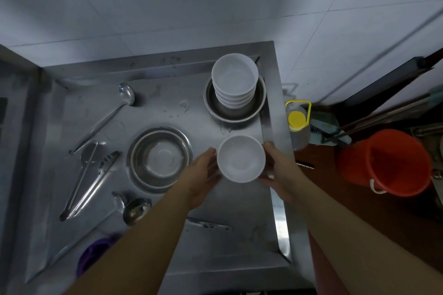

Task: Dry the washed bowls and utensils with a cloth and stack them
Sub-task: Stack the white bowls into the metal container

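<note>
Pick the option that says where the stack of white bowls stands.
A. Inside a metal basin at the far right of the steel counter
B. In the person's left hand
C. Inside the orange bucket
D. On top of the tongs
A: the stack of white bowls sits inside a metal basin at the far right of the steel counter, while both hands are on a single white bowl nearer the camera.

We are counting one white bowl apart from a stack of white bowls; that stack's number we cannot tell. We are seeing two steel basins, two ladles, two tongs, one knife, one orange bucket and one yellow-capped bottle.
</note>
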{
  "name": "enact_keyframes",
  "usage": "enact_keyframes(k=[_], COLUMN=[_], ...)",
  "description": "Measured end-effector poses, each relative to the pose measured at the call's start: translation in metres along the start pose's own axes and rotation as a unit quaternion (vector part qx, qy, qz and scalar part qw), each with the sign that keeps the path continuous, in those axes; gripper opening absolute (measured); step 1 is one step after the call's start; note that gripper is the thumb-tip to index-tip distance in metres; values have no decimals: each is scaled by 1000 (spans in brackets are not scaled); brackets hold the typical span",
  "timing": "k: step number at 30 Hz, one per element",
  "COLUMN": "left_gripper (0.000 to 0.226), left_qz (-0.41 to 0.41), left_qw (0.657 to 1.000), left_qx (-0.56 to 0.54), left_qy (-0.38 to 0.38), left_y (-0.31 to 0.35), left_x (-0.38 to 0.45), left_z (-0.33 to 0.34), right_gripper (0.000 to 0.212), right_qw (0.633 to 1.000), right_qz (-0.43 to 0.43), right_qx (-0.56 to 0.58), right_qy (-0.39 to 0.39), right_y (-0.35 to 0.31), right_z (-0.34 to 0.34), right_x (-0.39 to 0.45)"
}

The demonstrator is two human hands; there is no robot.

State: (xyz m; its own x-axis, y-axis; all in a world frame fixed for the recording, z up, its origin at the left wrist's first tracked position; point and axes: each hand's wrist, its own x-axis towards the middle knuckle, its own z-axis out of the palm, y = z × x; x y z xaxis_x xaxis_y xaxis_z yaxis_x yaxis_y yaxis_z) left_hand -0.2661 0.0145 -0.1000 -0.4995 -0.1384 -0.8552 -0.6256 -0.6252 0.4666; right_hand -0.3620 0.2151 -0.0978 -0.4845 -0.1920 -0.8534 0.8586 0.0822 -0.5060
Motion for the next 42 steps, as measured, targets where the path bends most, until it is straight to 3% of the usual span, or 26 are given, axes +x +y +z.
enact_keyframes(k=[4,18,32,42], left_gripper=[33,31,42,48], left_qz=[-2,34,151,134], left_qw=[1000,999,988,989], left_qx=[1,8,5,45], left_qy=[11,41,39,33], left_y=[-7,-1,142,216], left_x=[-4,-22,-44,-11], left_z=[8,24,62,89], right_gripper=[20,20,28,60], right_qw=[999,999,992,992], right_qz=[0,-19,-125,-126], right_qx=[39,39,11,-20], right_qy=[-17,-5,-13,11], right_y=[11,0,-150,-216], right_z=[2,7,59,81], right_x=[0,-24,-62,-18])
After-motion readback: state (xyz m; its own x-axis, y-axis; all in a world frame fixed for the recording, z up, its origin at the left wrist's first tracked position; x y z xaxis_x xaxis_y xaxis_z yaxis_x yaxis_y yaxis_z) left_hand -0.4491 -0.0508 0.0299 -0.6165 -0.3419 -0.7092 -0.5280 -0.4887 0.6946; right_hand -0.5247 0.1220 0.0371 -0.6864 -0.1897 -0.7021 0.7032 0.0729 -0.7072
